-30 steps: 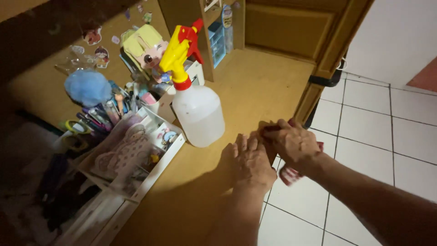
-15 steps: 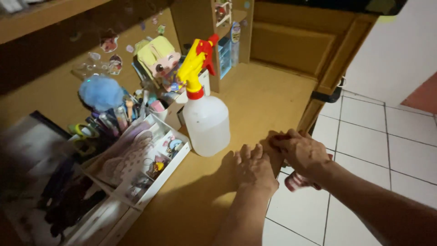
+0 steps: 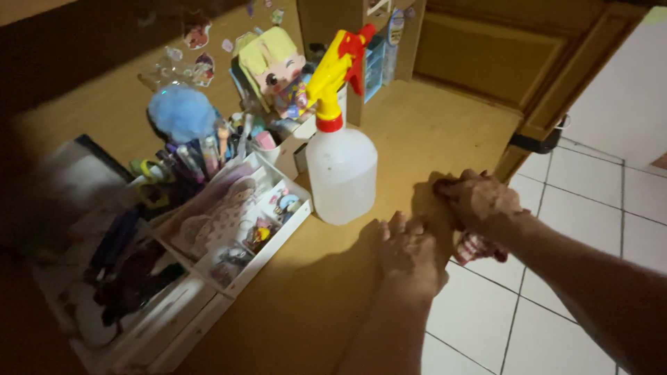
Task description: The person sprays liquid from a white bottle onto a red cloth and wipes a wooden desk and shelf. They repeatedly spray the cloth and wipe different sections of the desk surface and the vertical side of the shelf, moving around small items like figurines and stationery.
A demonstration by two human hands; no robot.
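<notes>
The right hand point(image 3: 481, 201) grips a red-and-white cloth point(image 3: 476, 248), mostly hidden, at the desk edge point(image 3: 445, 260); the left hand point(image 3: 410, 251) lies open, flat beside it.

From my feed I see a wooden bench point(image 3: 389, 146) lit warmly in the middle, its left side falling into deep shadow. Behind the bench rises a wooden back panel point(image 3: 104, 104) dotted with small stickers. At the far end of the bench stands a wooden shelf unit point(image 3: 326, 21), and beside that a panelled wooden board point(image 3: 486, 55) closes off the corner. To the right of the bench lies a white tiled floor point(image 3: 590, 215) with dark grout lines, meeting a pale wall point(image 3: 625, 90).
</notes>
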